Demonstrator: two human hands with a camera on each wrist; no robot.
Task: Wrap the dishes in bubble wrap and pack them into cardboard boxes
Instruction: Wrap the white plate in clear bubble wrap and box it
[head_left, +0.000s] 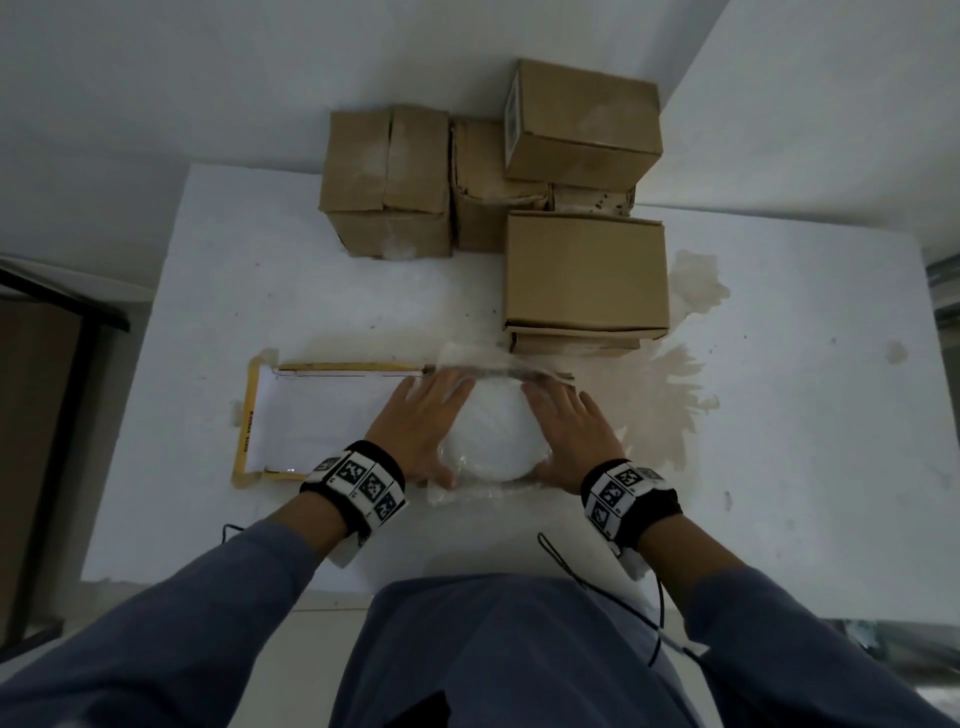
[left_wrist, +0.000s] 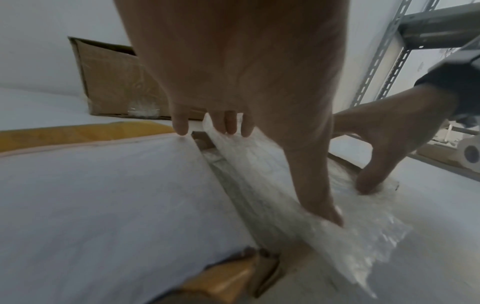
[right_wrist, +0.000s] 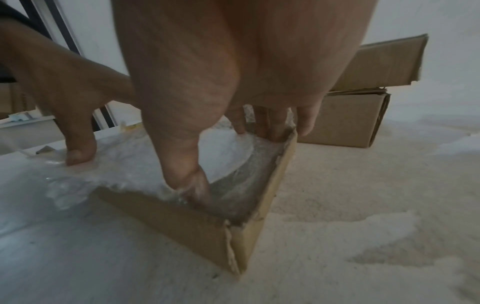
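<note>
A white round dish (head_left: 491, 436) covered in bubble wrap (left_wrist: 363, 236) sits in a shallow open cardboard box (right_wrist: 182, 222) near the table's front edge. My left hand (head_left: 421, 421) lies on the dish's left side and my right hand (head_left: 571, 431) on its right side. Both have straight, spread fingers pressing on the wrap. The thumbs press down at the near corners and the fingertips reach the box's far wall. Loose wrap hangs over the near edge of the box. Most of the box is hidden under the wrap and hands.
A flat yellow-edged box (head_left: 247, 415) holding white sheets (head_left: 322, 421) lies just left of my left hand. Several closed cardboard boxes (head_left: 587, 270) stand stacked at the back of the white table (head_left: 182, 338). A brownish stain (head_left: 680, 395) marks the table on the right.
</note>
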